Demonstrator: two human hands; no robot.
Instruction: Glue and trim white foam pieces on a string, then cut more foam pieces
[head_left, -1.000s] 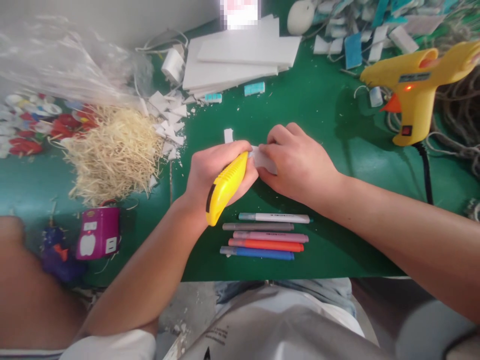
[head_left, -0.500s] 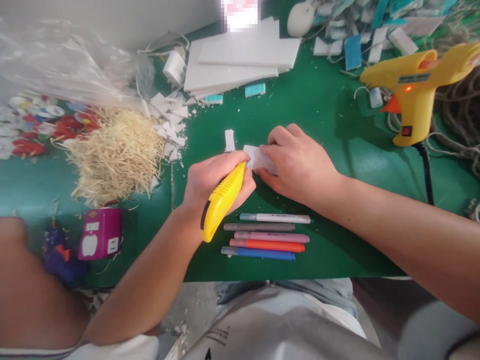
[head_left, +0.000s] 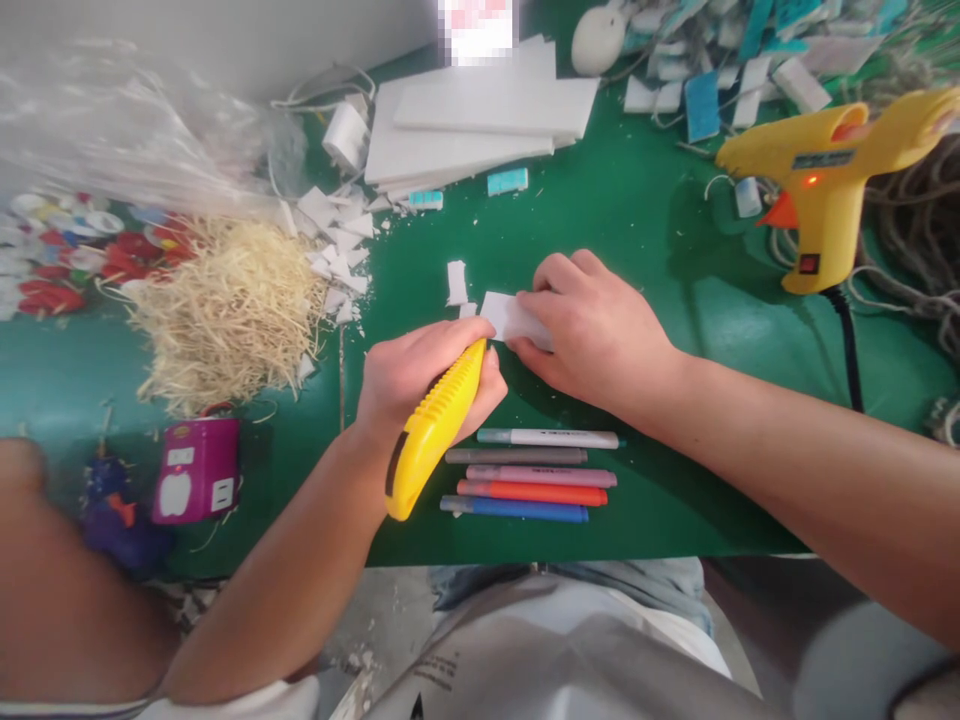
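Note:
A yellow utility knife [head_left: 437,430] is gripped in my left hand [head_left: 409,375], its handle slanting down toward the table's front edge. The blade is hidden by my fingers. My right hand [head_left: 589,325] is closed over a small white foam board piece [head_left: 501,314], pressing it on the green table. My left fingertips are right beside the left end of that piece. Two small white offcuts lie just beyond my left hand, one a narrow strip [head_left: 457,283]. Several markers [head_left: 540,476] lie in a row below my hands.
White foam sheets [head_left: 487,110] are stacked at the back. Yellow straw [head_left: 232,310] and white scraps [head_left: 341,240] lie to the left, near a magenta box [head_left: 196,470]. A yellow glue gun [head_left: 832,180] with its light lit stands right. Another person's bare limb [head_left: 60,590] is at lower left.
My left hand and the knife have moved slightly down and left, showing more of the foam piece's left end and a small offcut beside it. My right hand stays about in place.

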